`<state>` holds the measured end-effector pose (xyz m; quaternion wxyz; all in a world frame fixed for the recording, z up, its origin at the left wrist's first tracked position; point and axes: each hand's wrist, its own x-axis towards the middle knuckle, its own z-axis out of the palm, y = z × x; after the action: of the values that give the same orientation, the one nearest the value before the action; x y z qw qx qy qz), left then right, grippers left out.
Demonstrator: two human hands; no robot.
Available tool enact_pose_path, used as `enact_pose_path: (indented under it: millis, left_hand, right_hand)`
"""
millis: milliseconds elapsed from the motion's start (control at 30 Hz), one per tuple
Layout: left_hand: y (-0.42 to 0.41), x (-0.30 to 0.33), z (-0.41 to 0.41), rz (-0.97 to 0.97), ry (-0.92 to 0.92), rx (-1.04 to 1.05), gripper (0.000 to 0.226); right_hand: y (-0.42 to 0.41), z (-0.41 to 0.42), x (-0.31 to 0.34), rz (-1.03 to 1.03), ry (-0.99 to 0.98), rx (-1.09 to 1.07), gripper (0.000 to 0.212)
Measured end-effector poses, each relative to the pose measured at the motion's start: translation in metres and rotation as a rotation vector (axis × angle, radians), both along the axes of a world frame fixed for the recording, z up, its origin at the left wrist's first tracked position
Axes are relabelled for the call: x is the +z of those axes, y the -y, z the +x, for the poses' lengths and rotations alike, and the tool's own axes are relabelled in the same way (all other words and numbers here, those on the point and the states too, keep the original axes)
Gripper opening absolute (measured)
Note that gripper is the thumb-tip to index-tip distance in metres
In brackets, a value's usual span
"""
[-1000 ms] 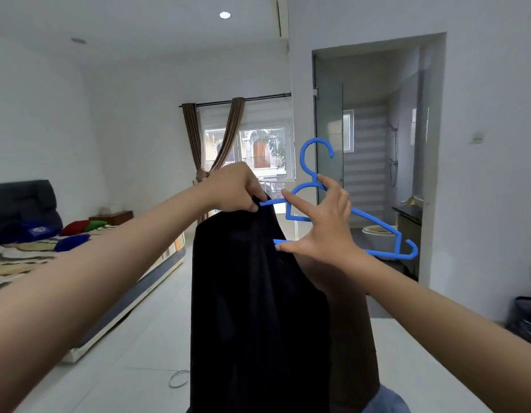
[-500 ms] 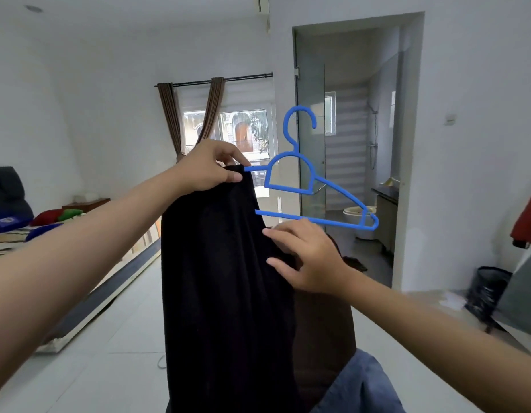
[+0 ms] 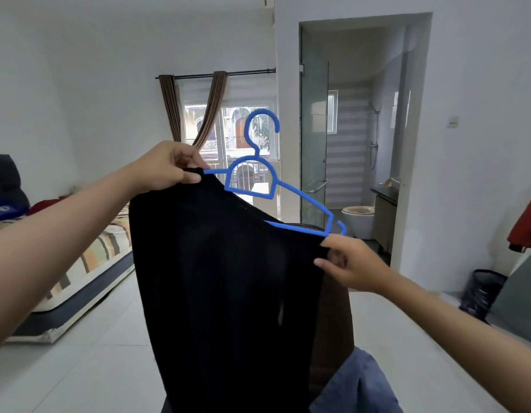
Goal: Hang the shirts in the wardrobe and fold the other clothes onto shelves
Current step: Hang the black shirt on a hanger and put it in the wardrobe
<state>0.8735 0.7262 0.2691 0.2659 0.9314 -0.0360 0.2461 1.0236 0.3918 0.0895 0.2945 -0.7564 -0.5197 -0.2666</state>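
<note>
The head view showed the task at an early stage, as far as could be judged: a black garment (image 3: 225,278) was being fitted onto a blue hanger (image 3: 259,177), and no wardrobe or shelf was in sight, so hanging and folding appeared to be left undone. The garment was held up in mid-air in front of the person, above a white tiled floor (image 3: 88,368). The left hand (image 3: 169,166) was curled round the garment's upper corner together with the hanger's left end, and the right hand (image 3: 349,263) was pinching the fabric edge just below the hanger's right tip. The cloth was seen draped across the hanger's sloping arm and lower bar, with the hook and the right shoulder of the hanger left bare; it could not be told whether the hanger was properly inside the neck. The garment looked thin, dark and limp, falling in a long straight sheet. A blue denim piece (image 3: 356,383) lay at the lower edge, probably awaiting its turn. A striped bed (image 3: 88,263) was seen on the left.
</note>
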Motion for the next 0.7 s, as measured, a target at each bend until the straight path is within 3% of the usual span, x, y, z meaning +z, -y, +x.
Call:
enact_pose_path:
  millis: [267,367,433,467,533,700]
  left_hand:
    - [-0.013,-0.016,0.01,-0.052,0.021,-0.013,0.025]
    - [-0.017,-0.014,0.013,-0.043,0.025,-0.034,0.022]
    - [-0.019,-0.014,0.015,-0.034,0.041,-0.036,0.031]
    - [-0.021,-0.016,0.017,-0.032,0.056,-0.038,0.04]
    - [-0.024,-0.019,0.021,-0.025,0.071,-0.035,0.049]
    - [-0.014,-0.029,0.034,-0.045,0.168,0.041,0.037]
  right_hand:
    - [0.03,-0.007,0.022,0.003,-0.095,0.018,0.007]
    - [0.037,-0.011,0.03,0.048,0.03,0.001,0.023]
    - [0.034,-0.02,0.032,0.082,0.127,-0.014,0.013]
    - [0.032,-0.024,0.029,0.127,0.173,-0.015,0.005]
    - [0.026,-0.031,0.024,0.273,0.229,-0.042,0.014]
    - [0.019,-0.047,0.011,0.463,0.151,-0.085,0.013]
